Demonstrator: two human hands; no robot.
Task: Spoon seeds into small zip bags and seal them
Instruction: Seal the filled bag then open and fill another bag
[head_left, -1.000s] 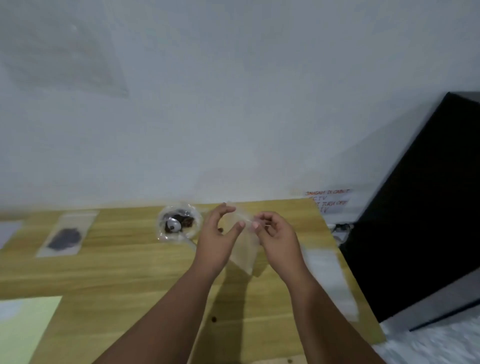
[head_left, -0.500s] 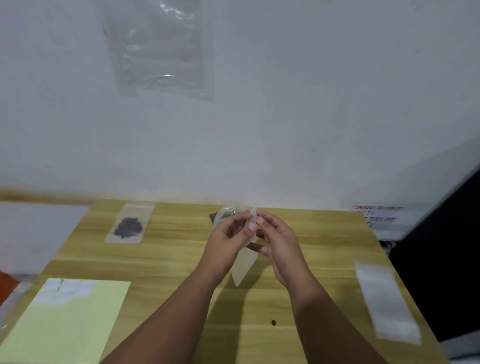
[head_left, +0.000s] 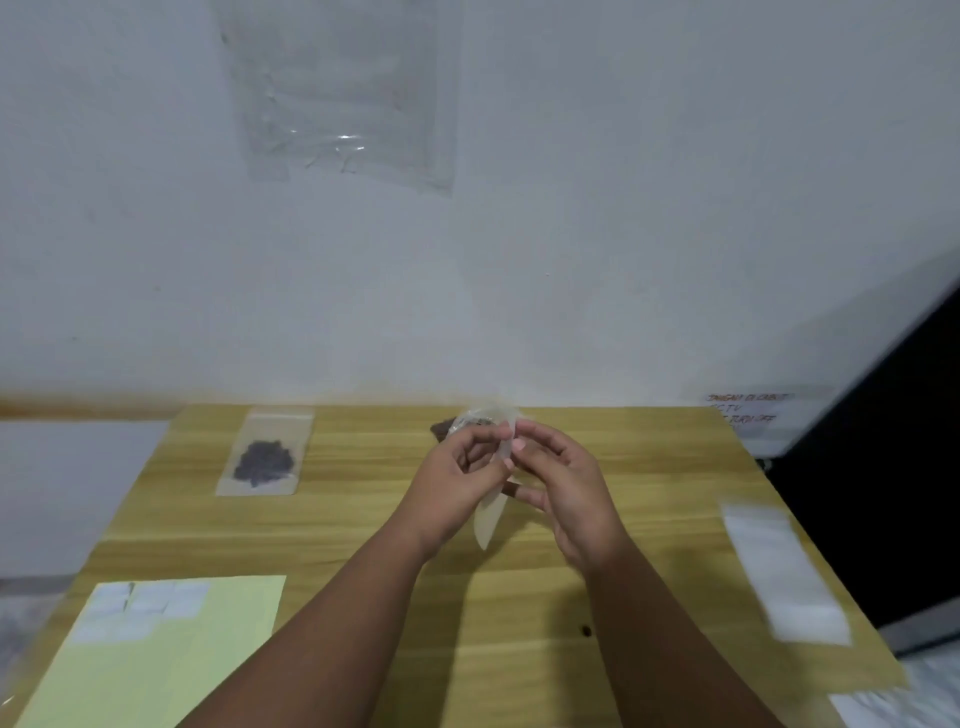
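- On the table (head_left: 363, 525), far left: filled zip bag (head_left: 265, 457), lying flat.
- Near left: paper sheet (head_left: 156, 660).
- Middle, above the table: empty zip bag (head_left: 491, 517), pinched between left hand (head_left: 457, 486) and right hand (head_left: 569, 493).
- Just behind the hands: seeds (head_left: 440, 429).
- Right side: stack of empty bags (head_left: 784, 571).

L hand (head_left: 457, 478) and R hand (head_left: 566, 488) meet above mid tabletop (head_left: 363, 525), both pinching the top edge of a clear zip bag (head_left: 491, 514). It hangs down btwn them, tilted, and looks empty. Just behind the fingers (head_left: 540, 441): crumpled clear wrap (head_left: 485, 415) w/ dark seeds (head_left: 441, 430), partly hidden. Far left: filled bag (head_left: 265, 457) lying flat, dark heap inside. Near left corner: yellow sheet (head_left: 156, 670) w/ white labels (head_left: 140, 608) on its top part. R edge: blank bags (head_left: 779, 571), blurred. One loose seed (head_left: 586, 631) on the wood btwn the forearms. On the wall: clear plastic sheet (head_left: 337, 93) up high; at right, a note (head_left: 748, 410) w/ red writing, unreadable.
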